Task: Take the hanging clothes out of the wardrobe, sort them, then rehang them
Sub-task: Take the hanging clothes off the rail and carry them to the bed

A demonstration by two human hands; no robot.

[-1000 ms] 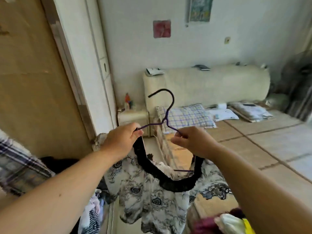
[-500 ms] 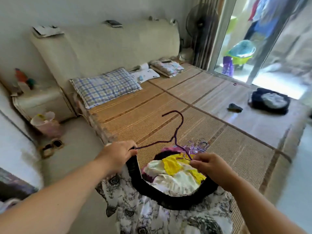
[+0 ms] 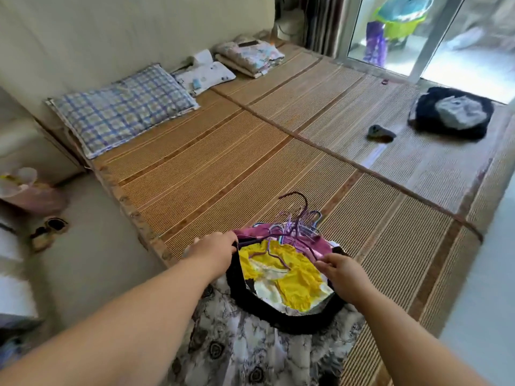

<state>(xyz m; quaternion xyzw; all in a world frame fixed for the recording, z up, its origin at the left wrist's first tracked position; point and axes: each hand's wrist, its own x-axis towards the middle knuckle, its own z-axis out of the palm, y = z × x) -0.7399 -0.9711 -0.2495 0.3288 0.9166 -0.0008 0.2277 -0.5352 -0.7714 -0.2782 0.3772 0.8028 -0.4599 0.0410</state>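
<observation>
A black-and-white patterned garment (image 3: 250, 355) with a black fuzzy neckline hangs on a dark purple hanger (image 3: 299, 215). My left hand (image 3: 213, 250) grips the hanger's left shoulder and the neckline. My right hand (image 3: 341, 271) pinches the right shoulder. The garment is low over a pile of clothes (image 3: 281, 271) at the bed's near edge, with yellow, cream and magenta pieces showing through the neck opening. Several hanger hooks (image 3: 305, 221) stick out of the pile's far side.
The bed carries a bamboo mat (image 3: 223, 168). At its head lie a blue checked pillow (image 3: 122, 107) and folded bedding (image 3: 249, 55). A black-and-grey bundle (image 3: 451, 112) and a small dark item (image 3: 380, 132) lie at the far right. A pink bin (image 3: 26, 190) stands on the floor at left.
The view swung from the wardrobe to the bed. Both hands have carried the garment on its hanger down toward the pile, and the hanger hook now tips away over the other hooks.
</observation>
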